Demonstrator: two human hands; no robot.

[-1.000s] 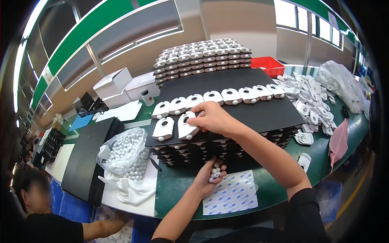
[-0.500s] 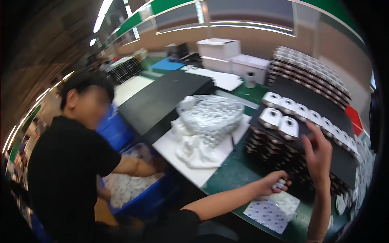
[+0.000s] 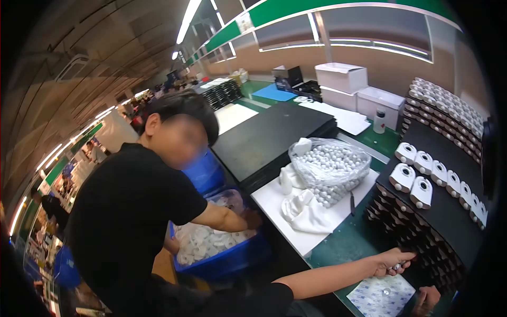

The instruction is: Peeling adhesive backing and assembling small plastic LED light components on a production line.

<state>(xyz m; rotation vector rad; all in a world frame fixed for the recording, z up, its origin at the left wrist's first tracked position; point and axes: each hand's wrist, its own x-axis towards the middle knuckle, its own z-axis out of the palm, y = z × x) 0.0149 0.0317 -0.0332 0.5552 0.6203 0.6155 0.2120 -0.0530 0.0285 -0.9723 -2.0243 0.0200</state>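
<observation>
My left hand (image 3: pixel 392 262) is closed around a few small whitish balls, partly hidden by its fingers. Below it lies a white sheet with blue print (image 3: pixel 376 296), bearing a small clear round piece (image 3: pixel 386 291). My right hand (image 3: pixel 426 300) is low at the sheet's right edge; its fingers are partly hidden and unclear. White rounded housings with dark round openings (image 3: pixel 402 177) stand in rows on the black stacked trays (image 3: pixel 438 224), to the right of my left hand. Farther back, a clear plastic bag of white balls (image 3: pixel 332 164) sits beside a white cloth (image 3: pixel 306 211).
At my left a person in a black shirt (image 3: pixel 127 211) reaches into a blue bin (image 3: pixel 227 259) of white parts. A dark pen-like tool (image 3: pixel 353 203) lies by the bag. White boxes (image 3: pixel 340 79), a small bottle (image 3: pixel 379 121) and a large black slab (image 3: pixel 269 137) stand farther back.
The view has swung left. My right hand has dropped from beside the housings to the sheet's right edge. My left hand still holds the balls above the sheet.
</observation>
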